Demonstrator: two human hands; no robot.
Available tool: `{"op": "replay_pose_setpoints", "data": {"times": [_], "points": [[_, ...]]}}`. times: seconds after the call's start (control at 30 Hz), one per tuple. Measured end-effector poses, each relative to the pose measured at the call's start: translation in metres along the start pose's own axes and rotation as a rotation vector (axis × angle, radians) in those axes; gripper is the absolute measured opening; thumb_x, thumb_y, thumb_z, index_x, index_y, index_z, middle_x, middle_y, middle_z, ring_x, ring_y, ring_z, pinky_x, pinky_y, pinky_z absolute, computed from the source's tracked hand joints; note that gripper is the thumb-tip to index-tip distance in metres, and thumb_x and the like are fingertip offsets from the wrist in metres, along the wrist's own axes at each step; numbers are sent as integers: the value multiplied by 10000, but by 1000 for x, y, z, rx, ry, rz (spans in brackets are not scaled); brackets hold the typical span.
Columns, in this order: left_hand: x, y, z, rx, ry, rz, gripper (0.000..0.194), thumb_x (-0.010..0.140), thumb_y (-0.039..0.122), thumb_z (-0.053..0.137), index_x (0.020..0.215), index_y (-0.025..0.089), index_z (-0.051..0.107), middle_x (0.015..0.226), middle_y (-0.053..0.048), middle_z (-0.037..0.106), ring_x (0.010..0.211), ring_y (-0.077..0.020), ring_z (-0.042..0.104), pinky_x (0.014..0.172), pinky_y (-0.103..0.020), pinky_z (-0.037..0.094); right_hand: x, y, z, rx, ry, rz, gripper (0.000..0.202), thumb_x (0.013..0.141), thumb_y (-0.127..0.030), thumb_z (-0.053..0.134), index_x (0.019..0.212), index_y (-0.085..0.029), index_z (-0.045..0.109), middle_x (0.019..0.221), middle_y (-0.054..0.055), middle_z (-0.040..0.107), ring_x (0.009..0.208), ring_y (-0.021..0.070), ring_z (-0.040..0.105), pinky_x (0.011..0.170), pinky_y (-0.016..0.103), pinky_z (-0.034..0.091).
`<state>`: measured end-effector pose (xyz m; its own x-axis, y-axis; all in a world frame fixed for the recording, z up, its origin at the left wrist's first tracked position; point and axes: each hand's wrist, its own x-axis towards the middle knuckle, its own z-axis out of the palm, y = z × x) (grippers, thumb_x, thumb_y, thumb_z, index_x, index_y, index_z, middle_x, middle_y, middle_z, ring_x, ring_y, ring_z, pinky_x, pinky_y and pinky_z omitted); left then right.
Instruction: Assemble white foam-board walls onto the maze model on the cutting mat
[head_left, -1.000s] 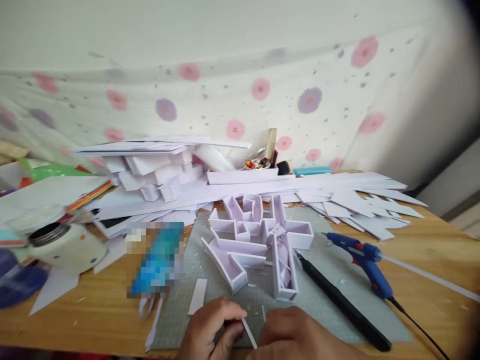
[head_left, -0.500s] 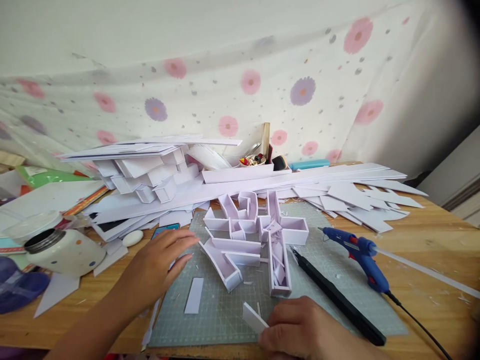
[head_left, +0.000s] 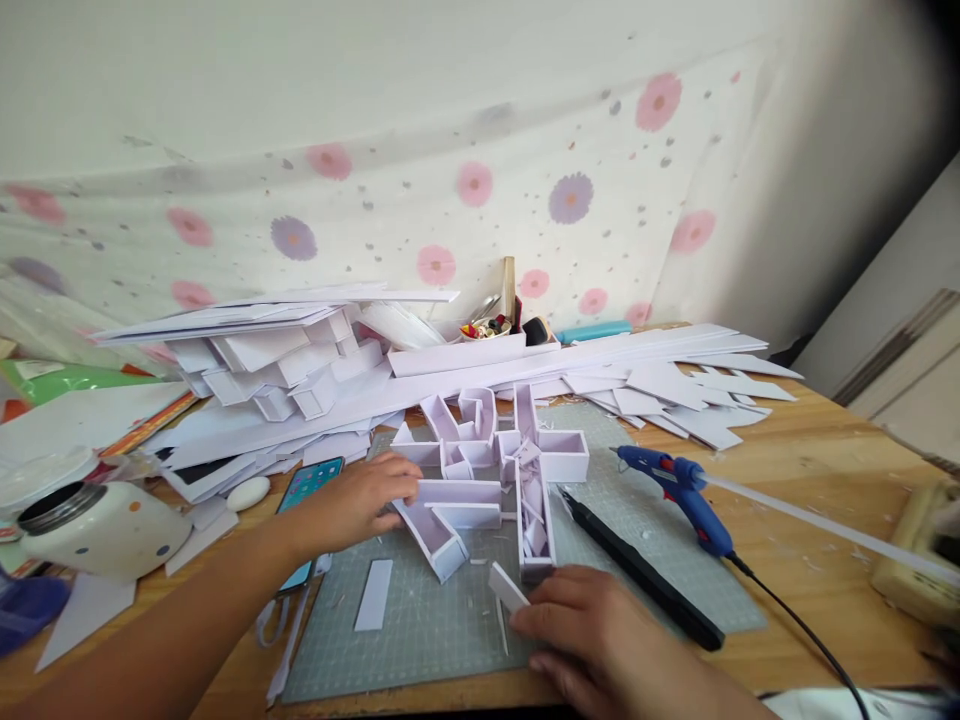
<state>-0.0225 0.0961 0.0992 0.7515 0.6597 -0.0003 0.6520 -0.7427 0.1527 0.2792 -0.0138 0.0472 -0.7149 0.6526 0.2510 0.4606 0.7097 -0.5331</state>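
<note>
Left forearm enters from 8 o'clock, left hand (head_left: 360, 503) palm-down with fingers extended toward 3 o'clock; right hand (head_left: 592, 630) enters from 5 o'clock, knuckles up, fingers curled and pinched toward 10 o'clock.

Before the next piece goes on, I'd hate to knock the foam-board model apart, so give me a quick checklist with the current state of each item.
1. Left hand steadying the white model at its left wall: ok.
2. Right hand pinching the small white strip: ok.
3. Glue on the strip's edge: cannot tell.
4. Blue glue gun lies on the cutting mat, right of the model, apart from both hands: ok.
5. Black cutter lies close beside the right hand: not ok, easy to bump.
6. Phone partly under the left forearm: not ok.
</note>
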Motion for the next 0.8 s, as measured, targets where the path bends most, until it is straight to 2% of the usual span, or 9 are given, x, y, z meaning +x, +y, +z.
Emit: {"op": "replay_pose_setpoints", "data": {"times": [0.1,0.2,0.33,0.43,0.53,0.63,0.8], "points": [[-3,-4,3,10,35,59,157,799,83,595,723,218,620,1031,-18,657,1008,-190,580,831,-258,448,-2,-2,-4,42,31,47,185,857,-117,539,995,-205,627,882,39,655,826,176,592,705,268,429],[-9,0,6,32,63,45,111,833,158,613,744,223,622,1028,-19,654,984,-194,577,814,-268,441,-5,3,-5,72,106,69,203,878,-139,541,1049,-200,632,918,53,660,882,195,580,771,305,445],[-16,22,10,82,90,-8,82,862,233,610,783,211,602,1022,-30,642,956,-214,567,807,-323,422,-8,14,-4,116,243,128,261,895,-183,548,1146,-195,620,1015,78,667,943,206,578,848,336,458],[-18,41,16,113,136,-70,101,881,248,588,789,206,588,1028,-37,636,968,-236,558,822,-372,413,-10,18,-6,145,288,202,238,900,-206,548,1123,-187,627,1010,83,669,923,204,594,823,336,467],[-19,56,26,87,186,-124,109,883,252,589,786,201,579,1040,-44,632,981,-247,555,833,-398,417,-14,20,-9,107,223,235,131,899,-208,541,963,-191,654,884,64,667,846,208,596,769,348,455],[-20,68,37,49,272,-157,82,869,229,603,795,199,581,1046,-52,629,976,-251,554,819,-401,427,-22,24,-12,9,120,254,120,891,-178,533,853,-199,644,801,44,644,789,213,577,742,365,429],[-10,86,49,-4,407,-157,111,800,190,682,764,197,578,974,-45,631,914,-245,574,789,-400,434,-43,34,-16,-50,190,299,119,911,-174,513,892,-203,626,801,49,628,777,215,557,696,352,424]]}}
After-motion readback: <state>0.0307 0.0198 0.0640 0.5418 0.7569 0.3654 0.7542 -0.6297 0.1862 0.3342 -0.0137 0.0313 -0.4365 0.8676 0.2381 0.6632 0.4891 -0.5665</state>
